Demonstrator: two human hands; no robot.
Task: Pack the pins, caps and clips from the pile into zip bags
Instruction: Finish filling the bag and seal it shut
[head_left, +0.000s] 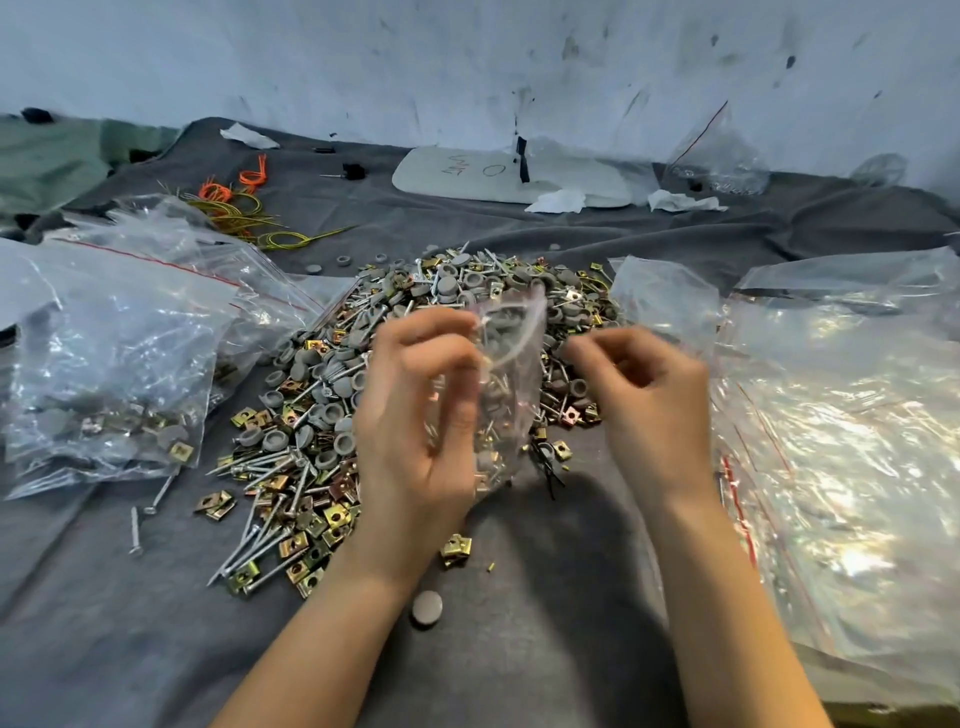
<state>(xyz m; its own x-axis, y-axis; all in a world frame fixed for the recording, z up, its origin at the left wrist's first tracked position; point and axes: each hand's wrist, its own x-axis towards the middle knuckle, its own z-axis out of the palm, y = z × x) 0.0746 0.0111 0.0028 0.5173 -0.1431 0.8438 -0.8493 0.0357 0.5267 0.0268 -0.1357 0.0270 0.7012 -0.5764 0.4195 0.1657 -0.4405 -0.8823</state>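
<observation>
A big pile (363, 374) of grey caps, silver pins and brass clips lies on the grey cloth (156, 649) in the middle. Above it my left hand (415, 415) grips a small clear zip bag (511, 384) that holds some pins, caps and clips. The bag hangs upright with its red-lined mouth at the top. My right hand (649, 400) is just right of the bag, fingers curled and pinched together; motion blur hides whether they hold a small part.
Filled zip bags (114, 374) are heaped at the left. A stack of shiny bags (841, 415) lies at the right. One loose grey cap (427, 609) sits near my wrists. Orange and yellow ties (234, 202) and a white board (467, 176) lie at the back.
</observation>
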